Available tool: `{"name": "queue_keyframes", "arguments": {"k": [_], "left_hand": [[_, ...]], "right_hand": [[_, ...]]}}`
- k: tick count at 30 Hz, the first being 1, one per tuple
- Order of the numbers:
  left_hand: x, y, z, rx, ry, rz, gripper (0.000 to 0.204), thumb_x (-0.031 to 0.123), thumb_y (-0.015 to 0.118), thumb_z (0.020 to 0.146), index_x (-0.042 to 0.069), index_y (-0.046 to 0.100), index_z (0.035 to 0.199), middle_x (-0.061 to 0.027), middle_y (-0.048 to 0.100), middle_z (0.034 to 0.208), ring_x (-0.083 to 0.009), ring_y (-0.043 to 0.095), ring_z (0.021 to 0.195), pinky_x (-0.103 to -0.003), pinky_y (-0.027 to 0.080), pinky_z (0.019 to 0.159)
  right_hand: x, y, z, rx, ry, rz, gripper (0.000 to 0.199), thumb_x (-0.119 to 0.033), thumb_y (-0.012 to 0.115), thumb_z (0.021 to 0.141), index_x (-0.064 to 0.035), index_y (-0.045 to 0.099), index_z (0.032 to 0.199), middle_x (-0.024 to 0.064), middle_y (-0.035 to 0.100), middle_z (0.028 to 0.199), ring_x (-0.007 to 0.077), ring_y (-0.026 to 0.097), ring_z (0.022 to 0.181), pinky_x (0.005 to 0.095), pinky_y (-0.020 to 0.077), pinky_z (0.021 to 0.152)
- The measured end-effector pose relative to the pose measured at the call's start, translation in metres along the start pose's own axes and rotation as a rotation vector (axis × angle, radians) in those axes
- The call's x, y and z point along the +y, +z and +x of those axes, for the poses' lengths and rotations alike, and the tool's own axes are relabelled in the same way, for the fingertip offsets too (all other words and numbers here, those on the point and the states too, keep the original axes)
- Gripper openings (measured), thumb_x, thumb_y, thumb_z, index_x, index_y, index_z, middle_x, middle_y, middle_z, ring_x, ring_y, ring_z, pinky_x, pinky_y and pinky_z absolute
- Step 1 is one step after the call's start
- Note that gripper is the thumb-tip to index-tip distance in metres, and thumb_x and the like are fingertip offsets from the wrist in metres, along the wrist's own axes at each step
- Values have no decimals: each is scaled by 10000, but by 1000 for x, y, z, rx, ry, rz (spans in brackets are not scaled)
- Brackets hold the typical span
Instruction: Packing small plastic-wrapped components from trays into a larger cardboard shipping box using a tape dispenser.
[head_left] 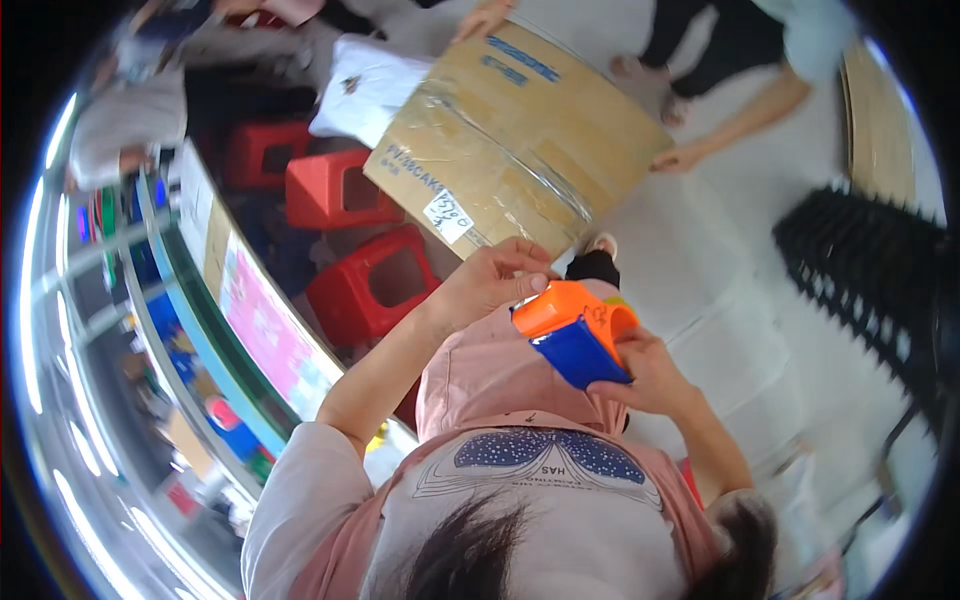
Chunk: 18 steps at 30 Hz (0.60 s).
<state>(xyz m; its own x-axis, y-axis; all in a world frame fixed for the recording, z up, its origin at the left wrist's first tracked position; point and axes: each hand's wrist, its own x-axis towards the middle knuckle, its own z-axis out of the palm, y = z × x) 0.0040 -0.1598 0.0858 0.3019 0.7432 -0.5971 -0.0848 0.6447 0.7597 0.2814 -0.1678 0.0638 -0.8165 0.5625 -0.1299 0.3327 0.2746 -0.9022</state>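
My right hand (655, 374) grips an orange and blue packing tape dispenser (578, 338) in front of my apron. Its thumb lies along the blue side and its fingers reach into the orange ring end. At the dispenser's other end is my left hand (500, 281), thumb and forefinger pinched together; what lies between them is too small to make out. Just beyond both hands is a large taped cardboard carton (520, 140) with a white label (447, 218). Another person's hand (678, 157) touches its right corner, and a hand (484, 19) rests on its far edge.
Several red plastic stools (372, 283) stand to the left, beside a long workbench (270, 315). A white sack (366, 88) lies behind the carton's left side. Stacked black ribbed items (860, 285) stand at the right, with upright cardboard (878, 120) behind.
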Motion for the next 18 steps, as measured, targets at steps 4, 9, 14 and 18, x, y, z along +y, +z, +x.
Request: {"name": "queue_keyframes", "arguments": {"k": [4,9,14,18], "left_hand": [[-54,-32,-53,173,103,-289,242,209,633,836,-17,658,919,-33,608,849,-97,535,820,-251,429,779],[-81,-68,-93,548,326,-278,153,120,605,851,-21,664,861,-20,635,760,-60,545,721,-224,458,651],[-128,-179,-81,994,370,-599,177,154,612,846,-18,654,834,2,612,747,-60,521,703,-226,437,652],[-179,-321,-72,1221,250,-711,220,221,620,841,3,657,842,28,548,711,-51,431,662,-214,350,613]], "right_hand": [[-52,-13,55,-442,137,92,369,-282,739,679,2,627,887,134,629,774,274,615,742,352,484,701],[-100,5,151,-635,243,200,310,-235,693,747,13,618,917,120,650,757,162,631,675,283,488,652],[-97,39,310,-893,377,37,415,-288,688,756,20,596,1019,115,650,863,151,615,795,297,475,741],[-123,-16,443,-1008,440,-309,366,-204,719,708,16,614,980,75,650,748,114,609,656,258,485,634]]}}
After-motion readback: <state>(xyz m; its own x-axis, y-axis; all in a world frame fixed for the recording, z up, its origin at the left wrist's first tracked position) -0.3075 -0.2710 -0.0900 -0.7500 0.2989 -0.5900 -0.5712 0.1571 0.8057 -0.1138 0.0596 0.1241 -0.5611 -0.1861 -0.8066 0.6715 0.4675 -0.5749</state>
